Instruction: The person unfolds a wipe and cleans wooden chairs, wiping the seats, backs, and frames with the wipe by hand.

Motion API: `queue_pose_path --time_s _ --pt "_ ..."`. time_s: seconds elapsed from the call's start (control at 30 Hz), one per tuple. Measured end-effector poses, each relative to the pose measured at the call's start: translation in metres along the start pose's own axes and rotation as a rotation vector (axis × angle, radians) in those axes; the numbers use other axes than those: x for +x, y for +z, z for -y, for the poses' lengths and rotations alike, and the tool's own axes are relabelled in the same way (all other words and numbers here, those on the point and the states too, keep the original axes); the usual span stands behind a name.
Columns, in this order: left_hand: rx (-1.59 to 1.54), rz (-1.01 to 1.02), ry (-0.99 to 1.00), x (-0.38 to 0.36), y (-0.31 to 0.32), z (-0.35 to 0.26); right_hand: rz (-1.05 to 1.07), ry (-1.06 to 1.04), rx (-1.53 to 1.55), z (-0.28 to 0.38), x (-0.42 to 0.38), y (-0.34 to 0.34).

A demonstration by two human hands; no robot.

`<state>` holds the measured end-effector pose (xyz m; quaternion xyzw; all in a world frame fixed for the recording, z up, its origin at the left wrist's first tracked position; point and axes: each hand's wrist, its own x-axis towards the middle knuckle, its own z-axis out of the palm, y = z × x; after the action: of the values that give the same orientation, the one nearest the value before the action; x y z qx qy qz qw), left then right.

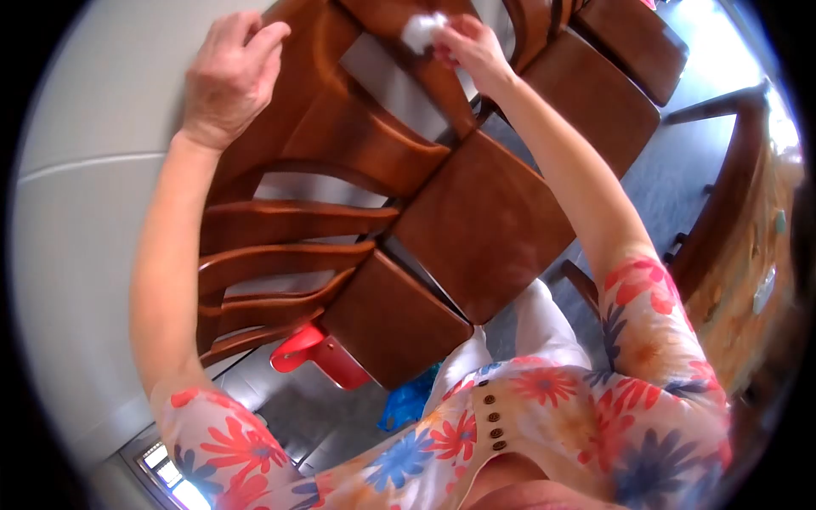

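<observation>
My left hand [231, 78] is raised at the upper left, fingers curled in beside the pale wall and the top of a brown wooden chair back [340, 127]; whether anything is inside it is hidden. At the top centre, my right hand [474, 53] pinches a crumpled white tissue [422, 32] over the chair back's slats. Below and between my arms is the brown chair seat [486, 225].
More wooden chairs stand in a row, with seats at the upper right [591, 98] and lower centre [395, 323]. A red plastic object [327, 355] and a blue bag [408, 399] lie low. A wooden table [748, 280] edges the right side.
</observation>
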<state>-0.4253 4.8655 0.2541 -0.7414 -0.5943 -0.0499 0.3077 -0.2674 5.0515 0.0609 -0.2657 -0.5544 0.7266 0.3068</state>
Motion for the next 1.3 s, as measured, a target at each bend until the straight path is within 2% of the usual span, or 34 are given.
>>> queue_pose_path --time_s 0.07,0.1,0.17,0.23,0.3,0.33,0.37,0.47,0.5,0.53,0.57,0.63,0.7,0.77,0.8,0.83,0.9,0.97,1.07,1.1,1.17,1.23,1.3 --pt "-0.065 -0.012 -0.013 0.001 -0.001 -0.002 -0.046 -0.070 -0.031 -0.009 0.029 0.010" --pt "-0.094 -0.016 -0.020 0.002 -0.005 -0.003 -0.148 -0.225 -0.203 -0.033 0.040 0.011" --pt "-0.189 0.030 -0.059 0.003 -0.001 -0.001 -0.275 -0.273 -0.462 -0.070 0.025 0.008" --pt "-0.233 0.061 -0.098 0.005 -0.004 -0.002 -0.326 -0.014 -0.389 -0.120 0.009 -0.012" --pt "-0.185 0.042 -0.084 0.008 -0.003 -0.006 -0.244 0.303 -0.087 -0.205 0.004 -0.050" --pt "-0.193 0.046 -0.086 0.007 -0.003 -0.006 -0.250 0.455 -0.010 -0.204 -0.006 -0.053" --pt "-0.200 0.047 -0.092 0.006 -0.003 -0.006 -0.322 0.457 -0.026 -0.202 -0.011 -0.047" --pt "-0.221 0.063 -0.128 0.008 -0.005 -0.007 -0.189 0.402 0.146 -0.158 -0.007 -0.042" --pt "-0.223 0.065 -0.148 0.006 -0.007 -0.008 -0.088 0.280 0.180 -0.109 -0.008 -0.025" --pt "-0.226 0.060 -0.154 0.008 -0.007 -0.009 -0.105 0.151 0.145 -0.070 0.000 -0.002" --pt "-0.234 0.045 -0.177 0.008 -0.006 -0.010 -0.054 -0.012 0.017 -0.043 0.012 0.017" --pt "-0.199 0.040 -0.166 0.008 -0.005 -0.007 -0.137 -0.230 -0.087 0.012 0.034 0.046" --pt "-0.171 0.030 -0.165 0.007 -0.005 -0.005 -0.227 -0.364 -0.108 0.027 0.032 0.053" --pt "-0.179 0.020 -0.165 0.009 -0.006 -0.006 -0.245 -0.585 -0.474 -0.029 0.023 0.040" --pt "-0.177 0.022 -0.167 0.009 -0.006 -0.006 -0.206 -0.404 -0.494 -0.048 0.008 0.029" --pt "-0.178 0.024 -0.171 0.010 -0.006 -0.007 -0.188 -0.149 -0.111 -0.097 0.014 0.019" --pt "-0.187 0.026 -0.178 0.008 -0.005 -0.006 0.005 0.102 0.130 -0.092 0.024 0.005" --pt "-0.195 0.018 -0.184 0.007 -0.005 -0.005 -0.073 -0.140 -0.046 -0.021 0.035 0.031" --pt "-0.191 0.026 -0.183 0.008 -0.007 -0.005 -0.029 -0.306 0.078 0.083 0.038 0.061" --pt "-0.190 0.026 -0.187 0.009 -0.008 -0.004 -0.006 -0.352 0.113 0.098 0.037 0.065" --pt "-0.194 0.023 -0.192 0.008 -0.007 -0.003 -0.028 -0.385 0.006 0.078 0.042 0.057" --pt "-0.195 0.025 -0.194 0.008 -0.006 -0.003 -0.128 -0.365 -0.263 0.027 0.040 0.039" --pt "-0.206 0.020 -0.200 0.007 -0.006 -0.004 -0.092 0.056 0.126 0.009 0.031 0.023"
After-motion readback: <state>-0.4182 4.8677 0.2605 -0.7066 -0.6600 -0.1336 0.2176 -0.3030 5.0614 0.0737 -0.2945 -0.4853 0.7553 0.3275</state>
